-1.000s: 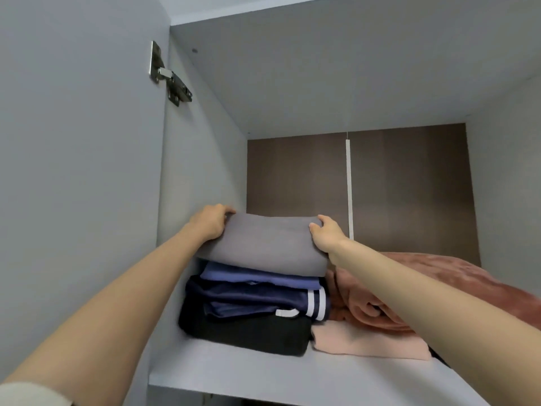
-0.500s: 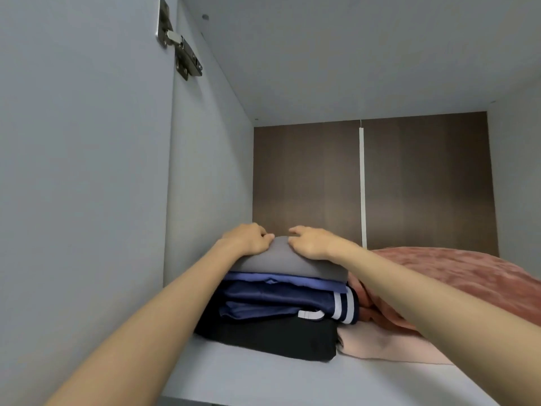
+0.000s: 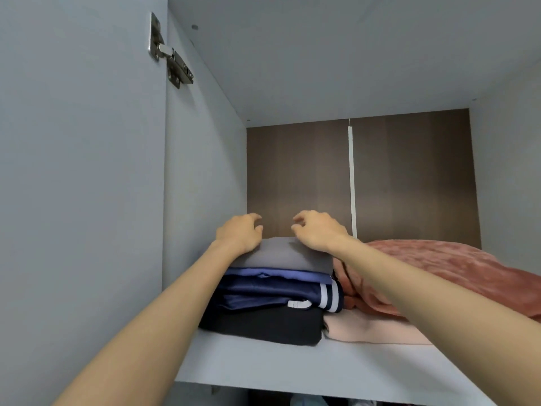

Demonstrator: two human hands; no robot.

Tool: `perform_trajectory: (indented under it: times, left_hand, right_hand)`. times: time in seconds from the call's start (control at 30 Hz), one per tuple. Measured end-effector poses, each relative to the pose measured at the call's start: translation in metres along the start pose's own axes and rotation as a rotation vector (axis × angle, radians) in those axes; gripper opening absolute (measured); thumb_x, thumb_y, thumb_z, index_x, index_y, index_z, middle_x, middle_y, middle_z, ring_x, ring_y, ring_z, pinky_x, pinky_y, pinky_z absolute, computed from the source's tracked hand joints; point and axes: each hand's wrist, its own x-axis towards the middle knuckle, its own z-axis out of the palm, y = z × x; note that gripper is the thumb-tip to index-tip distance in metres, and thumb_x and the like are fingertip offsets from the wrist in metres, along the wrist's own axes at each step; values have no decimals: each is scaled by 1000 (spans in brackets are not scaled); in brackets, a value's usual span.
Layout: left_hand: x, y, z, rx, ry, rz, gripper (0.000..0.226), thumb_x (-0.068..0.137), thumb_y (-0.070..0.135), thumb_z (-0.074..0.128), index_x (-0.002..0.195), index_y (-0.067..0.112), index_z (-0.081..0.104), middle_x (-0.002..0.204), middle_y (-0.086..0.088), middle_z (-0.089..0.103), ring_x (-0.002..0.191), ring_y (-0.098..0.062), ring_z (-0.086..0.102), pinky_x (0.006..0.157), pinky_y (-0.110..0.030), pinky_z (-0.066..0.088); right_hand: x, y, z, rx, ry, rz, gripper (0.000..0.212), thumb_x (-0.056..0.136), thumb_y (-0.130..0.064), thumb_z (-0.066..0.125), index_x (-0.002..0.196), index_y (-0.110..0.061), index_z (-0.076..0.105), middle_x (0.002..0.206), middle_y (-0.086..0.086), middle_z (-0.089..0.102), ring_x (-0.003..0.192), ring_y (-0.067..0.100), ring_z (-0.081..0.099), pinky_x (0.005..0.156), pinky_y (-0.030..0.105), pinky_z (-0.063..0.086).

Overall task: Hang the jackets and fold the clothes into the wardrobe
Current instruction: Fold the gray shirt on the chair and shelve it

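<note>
A folded grey garment [image 3: 281, 254] lies on top of a stack on the wardrobe shelf [image 3: 263, 367]. Under it are a blue garment [image 3: 272, 273], a navy one with white stripes [image 3: 278, 291] and a black one [image 3: 263, 323]. My left hand [image 3: 240, 232] rests with its palm heel on the grey garment's left side, fingers lifted and loosely curled. My right hand [image 3: 317, 230] rests the same way on its right side. Neither hand holds anything.
A pink fuzzy blanket [image 3: 439, 273] and a pale pink folded cloth [image 3: 374, 329] fill the shelf to the right of the stack. The open door [image 3: 79, 200] with its metal hinge [image 3: 171, 58] stands at left. Brown back panel [image 3: 380, 177] behind.
Both hands pushed the grey garment deeper onto the stack, then let go of its edges; the fingers have lifted off the cloth. The camera has moved closer to the shelf.
</note>
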Motion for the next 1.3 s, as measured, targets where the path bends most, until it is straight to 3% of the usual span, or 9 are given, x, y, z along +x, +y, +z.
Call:
perform_trajectory:
  times: [0.3, 0.5, 0.67, 0.83, 1.03, 1.2, 1.3]
  left_hand:
    - [-68, 56, -35, -219, 233, 129, 43, 101, 32, 41, 144, 29, 39, 137, -3, 52, 122, -25, 51, 98, -40, 44]
    - [-139, 84, -35, -291, 286, 130, 44, 100, 35, 42, 144, 32, 40, 141, 1, 50, 129, -22, 46, 104, -41, 39]
    - [-209, 106, -28, -275, 279, 107, 44, 99, 35, 44, 143, 32, 42, 142, 4, 49, 121, -19, 51, 95, -35, 41]
    - [-265, 125, -35, -218, 240, 104, 44, 99, 33, 45, 143, 29, 43, 143, 5, 48, 128, -15, 46, 100, -35, 42]
    - [-333, 135, -45, -211, 195, 181, 46, 99, 36, 44, 144, 27, 43, 144, 5, 48, 131, -14, 44, 102, -32, 38]
    - [-397, 145, -55, -241, 124, 235, 44, 99, 36, 44, 143, 30, 42, 142, 5, 49, 125, -15, 48, 94, -31, 40]
    - [-441, 150, -57, -284, 66, 291, 44, 99, 35, 44, 143, 29, 42, 142, 5, 49, 127, -14, 47, 97, -30, 39]
  right_hand:
    - [-60, 38, -53, 103, 287, -87, 34, 97, -30, 46, 130, -30, 54, 123, -6, 62, 115, 19, 55, 78, 29, 37]
    - [-132, 63, -72, 127, 388, -177, 30, 96, -27, 48, 125, -29, 57, 117, -6, 64, 109, 18, 55, 79, 32, 44]
    - [-198, 72, -78, 106, 337, -217, 33, 95, -23, 49, 127, -28, 56, 120, -5, 63, 112, 17, 53, 84, 34, 46]
    - [-258, 71, -88, 51, 272, -241, 28, 95, -24, 49, 121, -28, 59, 113, -4, 63, 103, 20, 53, 77, 36, 48]
    - [-325, 72, -106, 49, 238, -217, 34, 97, -26, 49, 130, -27, 55, 127, -6, 59, 118, 16, 51, 94, 37, 46]
    - [-406, 68, -112, 22, 240, -123, 34, 97, -29, 49, 131, -29, 53, 125, -9, 59, 113, 12, 52, 81, 27, 42]
    - [-463, 60, -113, -6, 227, -40, 34, 98, -28, 49, 131, -28, 54, 126, -8, 59, 115, 13, 52, 83, 28, 43]
